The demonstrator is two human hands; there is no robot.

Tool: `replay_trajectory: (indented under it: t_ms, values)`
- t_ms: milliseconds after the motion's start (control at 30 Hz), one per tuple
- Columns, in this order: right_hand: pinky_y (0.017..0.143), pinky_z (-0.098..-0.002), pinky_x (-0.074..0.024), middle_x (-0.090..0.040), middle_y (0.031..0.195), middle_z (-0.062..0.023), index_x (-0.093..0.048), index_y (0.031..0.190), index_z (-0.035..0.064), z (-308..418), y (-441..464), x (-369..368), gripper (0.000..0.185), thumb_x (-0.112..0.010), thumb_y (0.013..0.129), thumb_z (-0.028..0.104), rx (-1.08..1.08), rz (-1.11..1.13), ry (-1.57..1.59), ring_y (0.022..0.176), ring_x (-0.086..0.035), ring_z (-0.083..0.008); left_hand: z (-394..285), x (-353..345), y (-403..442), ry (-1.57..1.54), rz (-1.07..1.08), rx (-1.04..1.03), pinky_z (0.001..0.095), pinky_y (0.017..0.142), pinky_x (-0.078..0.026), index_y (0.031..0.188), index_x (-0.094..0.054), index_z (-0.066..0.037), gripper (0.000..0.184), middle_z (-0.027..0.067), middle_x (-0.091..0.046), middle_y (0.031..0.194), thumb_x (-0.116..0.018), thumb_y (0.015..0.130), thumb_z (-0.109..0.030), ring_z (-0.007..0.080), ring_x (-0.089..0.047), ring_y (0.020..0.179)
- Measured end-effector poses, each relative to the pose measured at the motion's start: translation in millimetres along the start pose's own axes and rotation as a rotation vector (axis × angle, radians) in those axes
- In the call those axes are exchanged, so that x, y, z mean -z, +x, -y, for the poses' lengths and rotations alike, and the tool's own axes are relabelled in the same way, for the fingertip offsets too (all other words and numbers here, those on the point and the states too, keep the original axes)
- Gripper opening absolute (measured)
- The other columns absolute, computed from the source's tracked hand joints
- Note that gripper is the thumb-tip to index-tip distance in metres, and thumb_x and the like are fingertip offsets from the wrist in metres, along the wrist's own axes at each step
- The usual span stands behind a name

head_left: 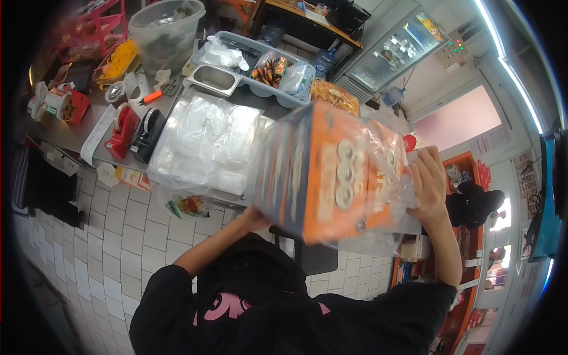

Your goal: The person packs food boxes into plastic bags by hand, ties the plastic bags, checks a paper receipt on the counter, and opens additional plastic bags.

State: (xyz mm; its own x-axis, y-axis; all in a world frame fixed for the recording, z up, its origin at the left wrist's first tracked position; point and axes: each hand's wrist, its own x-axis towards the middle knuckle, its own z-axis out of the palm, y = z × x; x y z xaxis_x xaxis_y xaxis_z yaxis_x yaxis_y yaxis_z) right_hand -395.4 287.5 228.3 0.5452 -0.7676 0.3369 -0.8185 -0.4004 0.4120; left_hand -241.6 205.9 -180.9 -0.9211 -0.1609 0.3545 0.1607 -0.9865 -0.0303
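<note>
A plastic-wrapped stack of orange printed cartons point(355, 177) is held up in front of my chest, tilted and blurred by motion. Its left side shows dark and orange layers. My right hand point(427, 183) is closed on the crumpled clear plastic at the stack's right end. At the lower left corner, my left hand point(255, 219) grips the stack from below, its fingers partly hidden. Just left of the stack, a pile of clear plastic bags point(207, 139) lies on the metal table, partly covered by it.
Behind the bags stand a metal pan point(214, 80) and a grey divided tray point(269, 92) of packets. Red point(122, 127) and black point(148, 135) tape dispensers sit at left, near an orange cutter point(151, 97). A large clear bucket point(167, 35) and a glass-door fridge point(393, 50) stand farther back.
</note>
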Motion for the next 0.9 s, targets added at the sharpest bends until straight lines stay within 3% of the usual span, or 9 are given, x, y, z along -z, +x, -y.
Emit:
replay_trajectory:
  t_ms: [67,133,233,333,467,667,800,833,900]
  values:
    - [0.056,-0.0399,-0.0367,-0.042,0.063,-0.0127,-0.053,0.079,-0.0066,-2.7,6.0,-11.0,0.031,-0.057,0.049,-0.001,0.007,-0.033,0.047,0.061,-0.044,-0.0308,-26.7,2.8,-1.6,0.038,-0.067,-0.126,0.0359,0.09,-0.039,0.118,-0.05,-0.006,0.061,0.0099,-0.06,0.104,-0.024,0.09,-0.054,0.029,-0.056,0.097]
    - [0.056,-0.0395,-0.0363,-0.043,0.062,-0.0115,-0.053,0.08,-0.006,-13.5,6.4,-36.8,0.03,-0.057,0.05,-0.002,-0.032,-0.133,-0.007,0.061,-0.044,-0.0287,-55.6,-22.4,12.6,0.422,-0.495,-0.248,0.0337,0.097,-0.033,0.128,-0.041,-0.006,0.057,0.0117,-0.044,0.129,-0.03,0.09,-0.047,0.0272,-0.047,0.11]
    - [0.06,-0.0399,-0.0386,-0.048,0.069,-0.0134,-0.053,0.088,-0.0049,-27.9,4.1,-74.9,0.033,-0.058,0.056,-0.003,-0.131,-0.054,0.101,0.067,-0.047,-0.0311,-73.2,-101.2,48.7,0.79,-0.524,-0.428,0.0369,0.098,-0.032,0.123,-0.047,-0.008,0.058,0.0105,-0.05,0.122,-0.024,0.091,-0.05,0.0246,-0.045,0.115]
    - [0.06,-0.04,-0.0375,-0.05,0.073,-0.0141,-0.053,0.091,-0.0033,-32.5,6.5,-110.8,0.032,-0.059,0.06,-0.001,-0.153,-0.114,0.229,0.069,-0.046,-0.0319,-97.2,-137.4,63.8,1.454,-0.433,-0.147,0.0373,0.102,-0.026,0.125,-0.046,-0.009,0.057,0.0093,-0.045,0.128,-0.024,0.092,-0.049,0.0226,-0.038,0.121]
    - [0.071,-0.0415,-0.0405,-0.055,0.081,-0.0163,-0.054,0.093,-0.0016,-31.2,-11.8,-147.0,0.032,-0.06,0.061,0.001,-0.302,0.104,0.366,0.081,-0.051,-0.0348,-111.6,-129.9,75.6,1.503,-0.719,-0.01,0.0308,0.101,-0.027,0.126,-0.045,-0.006,0.051,0.0095,-0.046,0.127,-0.033,0.092,-0.043,0.0199,-0.04,0.119]
    - [0.069,-0.0433,-0.0402,-0.05,0.074,-0.0146,-0.058,0.092,-0.0002,-26.0,-37.6,-208.1,0.032,-0.059,0.061,0.001,-0.52,0.016,0.635,0.074,-0.049,-0.0339,-98.5,-155.3,118.5,1.723,-0.677,-0.329,0.0311,0.096,-0.033,0.119,-0.048,-0.002,0.036,0.0112,-0.05,0.12,-0.04,0.092,-0.025,0.0208,-0.046,0.112]
    - [0.078,-0.0409,-0.0373,-0.051,0.088,-0.0132,-0.056,0.082,-0.0024,-18.0,-33.9,-220.6,0.031,-0.045,0.09,0.026,-0.617,-0.158,0.885,0.094,-0.047,-0.0283,-84.8,-184.7,156.9,2.013,-0.418,-0.334,0.0336,0.094,-0.037,0.12,-0.042,-0.002,0.038,0.0108,-0.046,0.122,-0.051,0.084,-0.01,0.0212,-0.048,0.111]
    - [0.092,-0.0417,-0.0331,-0.044,0.104,-0.014,-0.056,0.106,0.0047,-18.2,-43.5,-229.8,0.036,-0.059,0.073,0.017,-0.622,-0.111,0.853,0.11,-0.036,-0.0337,-82.7,-181.3,166.3,2.009,-0.425,-0.33,0.0336,0.094,-0.037,0.12,-0.042,-0.002,0.038,0.0108,-0.046,0.122,-0.051,0.084,-0.01,0.0212,-0.048,0.111]
    - [0.096,-0.0421,-0.0304,-0.039,0.112,-0.0141,-0.054,0.112,0.0091,-14.0,-38.0,-229.4,0.04,-0.059,0.075,0.021,-0.665,-0.197,0.923,0.113,-0.033,-0.0352,-81.4,-176.3,182.1,1.579,-0.351,-0.16,0.0329,0.089,-0.042,0.12,-0.034,-0.004,0.048,0.01,-0.039,0.128,-0.057,0.078,-0.002,0.0205,-0.048,0.11]
